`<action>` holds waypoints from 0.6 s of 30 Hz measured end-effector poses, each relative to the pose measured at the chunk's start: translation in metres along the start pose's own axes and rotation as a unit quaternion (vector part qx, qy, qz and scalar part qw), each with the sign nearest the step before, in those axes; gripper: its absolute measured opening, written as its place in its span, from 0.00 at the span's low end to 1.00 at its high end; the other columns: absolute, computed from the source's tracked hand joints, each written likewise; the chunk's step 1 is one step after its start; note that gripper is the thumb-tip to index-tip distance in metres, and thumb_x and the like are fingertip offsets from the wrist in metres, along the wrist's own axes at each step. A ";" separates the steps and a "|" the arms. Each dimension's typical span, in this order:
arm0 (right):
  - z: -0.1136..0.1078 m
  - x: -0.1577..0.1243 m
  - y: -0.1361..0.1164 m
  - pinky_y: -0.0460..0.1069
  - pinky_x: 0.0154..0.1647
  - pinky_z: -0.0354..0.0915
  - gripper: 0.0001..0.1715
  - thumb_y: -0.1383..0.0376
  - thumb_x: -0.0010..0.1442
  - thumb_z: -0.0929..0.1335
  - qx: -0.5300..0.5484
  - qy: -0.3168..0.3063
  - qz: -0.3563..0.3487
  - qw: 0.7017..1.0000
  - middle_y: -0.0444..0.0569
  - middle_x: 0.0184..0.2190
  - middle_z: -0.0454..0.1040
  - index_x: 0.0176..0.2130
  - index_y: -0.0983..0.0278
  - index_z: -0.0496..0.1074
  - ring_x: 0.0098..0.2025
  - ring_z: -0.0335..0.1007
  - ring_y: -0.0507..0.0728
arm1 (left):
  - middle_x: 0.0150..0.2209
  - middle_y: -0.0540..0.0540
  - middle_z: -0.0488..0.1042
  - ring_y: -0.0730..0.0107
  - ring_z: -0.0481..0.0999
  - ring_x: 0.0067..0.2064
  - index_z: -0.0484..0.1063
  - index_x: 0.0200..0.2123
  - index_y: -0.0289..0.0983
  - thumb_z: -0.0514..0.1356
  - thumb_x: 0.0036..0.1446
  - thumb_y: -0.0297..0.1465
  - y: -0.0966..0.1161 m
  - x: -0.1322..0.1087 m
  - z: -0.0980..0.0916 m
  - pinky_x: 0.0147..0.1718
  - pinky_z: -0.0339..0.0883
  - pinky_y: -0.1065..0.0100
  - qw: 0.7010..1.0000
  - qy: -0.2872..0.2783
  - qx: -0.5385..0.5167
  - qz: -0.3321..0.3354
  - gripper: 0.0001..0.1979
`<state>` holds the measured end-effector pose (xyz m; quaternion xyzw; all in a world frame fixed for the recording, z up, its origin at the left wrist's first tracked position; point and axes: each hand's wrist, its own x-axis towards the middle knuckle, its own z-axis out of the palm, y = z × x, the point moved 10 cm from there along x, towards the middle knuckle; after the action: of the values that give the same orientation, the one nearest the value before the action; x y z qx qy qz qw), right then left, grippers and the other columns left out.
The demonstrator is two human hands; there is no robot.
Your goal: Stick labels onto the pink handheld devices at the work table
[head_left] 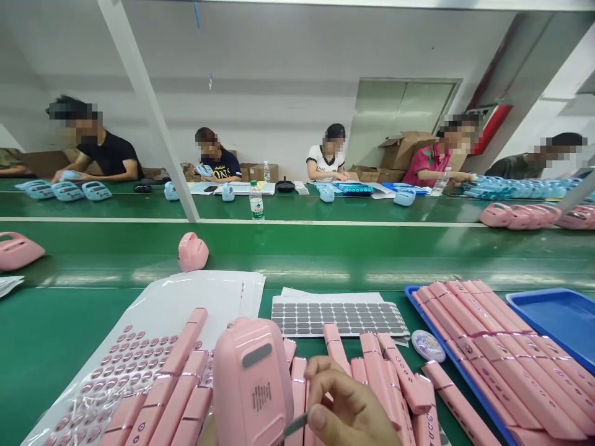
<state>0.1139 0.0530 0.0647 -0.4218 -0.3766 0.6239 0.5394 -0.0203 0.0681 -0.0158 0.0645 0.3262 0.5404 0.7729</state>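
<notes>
A pink plastic housing (251,387) stands upright in front of me, with a grey oval patch near its top and small dark print below. My left hand (209,432) shows only as a sliver behind its lower left edge; its fingers are hidden, but the housing appears held from there. Close by on the right, my right hand (348,406) pinches a small grey sticker (295,425) between thumb and forefinger, against or just beside the housing's lower right edge. Long pink handle-shaped parts (372,365) lie around and behind both hands.
A sheet of grey stickers (339,318) lies behind the parts, and a sheet of round pink stickers (139,353) at left. A blue tray (411,291) holds pink handles; another blue tray (553,310) sits beside it. Across the green conveyor (325,251), several people handle blue housings.
</notes>
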 end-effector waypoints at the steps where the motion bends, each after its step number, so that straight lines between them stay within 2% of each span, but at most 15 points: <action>1: 0.004 0.000 0.001 0.46 0.34 0.64 0.18 0.51 0.40 0.76 -0.010 -0.010 -0.002 1.000 0.50 0.38 0.66 0.22 0.62 0.73 0.41 0.68 0.57 | 0.47 0.40 0.69 0.63 0.71 0.43 0.66 0.48 0.37 0.55 0.59 0.38 0.001 0.000 -0.003 0.40 0.70 0.57 1.000 0.006 0.002 0.003 0.16; 3: 0.011 0.000 0.003 0.47 0.39 0.63 0.18 0.51 0.41 0.75 -0.028 -0.030 0.000 0.999 0.54 0.46 0.63 0.22 0.62 0.73 0.53 0.60 0.62 | 0.47 0.40 0.69 0.62 0.72 0.44 0.66 0.49 0.37 0.55 0.59 0.38 0.001 -0.001 -0.011 0.41 0.70 0.56 1.000 0.020 0.009 0.003 0.17; 5: 0.018 -0.001 0.003 0.49 0.44 0.62 0.18 0.51 0.43 0.74 -0.041 -0.048 0.004 0.998 0.57 0.49 0.63 0.23 0.62 0.73 0.58 0.54 0.64 | 0.47 0.40 0.70 0.61 0.73 0.44 0.66 0.49 0.37 0.56 0.59 0.37 -0.002 -0.005 -0.021 0.41 0.71 0.55 0.999 0.033 0.019 -0.003 0.17; 7: 0.022 -0.001 0.003 0.50 0.46 0.61 0.18 0.51 0.44 0.74 -0.051 -0.052 0.005 0.997 0.57 0.50 0.63 0.23 0.63 0.72 0.58 0.54 0.64 | 0.46 0.39 0.72 0.59 0.73 0.44 0.66 0.51 0.37 0.58 0.57 0.33 -0.006 -0.010 -0.029 0.42 0.71 0.54 0.999 0.041 0.032 -0.015 0.18; 10: 0.022 -0.001 0.004 0.50 0.44 0.62 0.17 0.52 0.44 0.74 -0.055 -0.040 0.005 0.998 0.58 0.49 0.62 0.23 0.63 0.72 0.58 0.56 0.64 | 0.43 0.39 0.75 0.52 0.73 0.46 0.66 0.53 0.39 0.62 0.52 0.27 -0.012 -0.013 -0.033 0.43 0.71 0.52 0.997 0.043 0.052 -0.039 0.24; 14: 0.021 -0.002 0.005 0.50 0.42 0.63 0.15 0.54 0.44 0.74 -0.048 -0.032 0.007 0.998 0.56 0.48 0.62 0.23 0.63 0.73 0.55 0.60 0.63 | 0.43 0.40 0.76 0.46 0.71 0.48 0.66 0.54 0.45 0.64 0.46 0.24 -0.012 -0.011 -0.027 0.43 0.72 0.52 0.995 0.039 0.071 -0.050 0.30; 18: 0.020 -0.002 0.002 0.50 0.42 0.63 0.14 0.55 0.45 0.73 -0.067 -0.026 0.005 0.997 0.55 0.47 0.63 0.23 0.63 0.73 0.56 0.58 0.64 | 0.45 0.41 0.75 0.45 0.70 0.50 0.64 0.55 0.47 0.65 0.46 0.25 -0.011 -0.012 -0.022 0.44 0.71 0.52 0.995 0.035 0.079 -0.046 0.32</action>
<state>0.0945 0.0506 0.0698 -0.4421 -0.4296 0.6107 0.4971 -0.0262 0.0477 -0.0326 0.0914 0.3972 0.4786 0.7777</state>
